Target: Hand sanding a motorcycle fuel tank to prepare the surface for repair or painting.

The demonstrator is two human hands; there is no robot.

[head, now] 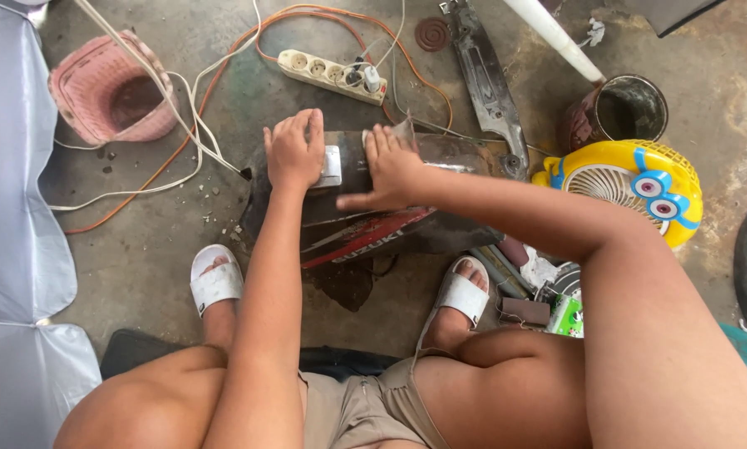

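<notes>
Fingers (307, 133) of two hands on one panel (365, 224)

Small green-and-white printed package (568, 316) on the floor at right — red lettered stripe (365, 237) on dark panel

The stained concrete floor (140, 258) carries a pink basket (107, 87), power strip (332, 75), rusty can (618, 112) and yellow fan (631, 183).

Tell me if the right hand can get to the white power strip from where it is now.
Probably yes. The right hand rests flat on the dark motorcycle panel, and the white power strip lies on the floor just beyond that panel. Only loose cables lie between them, nothing solid blocks the way.
</notes>
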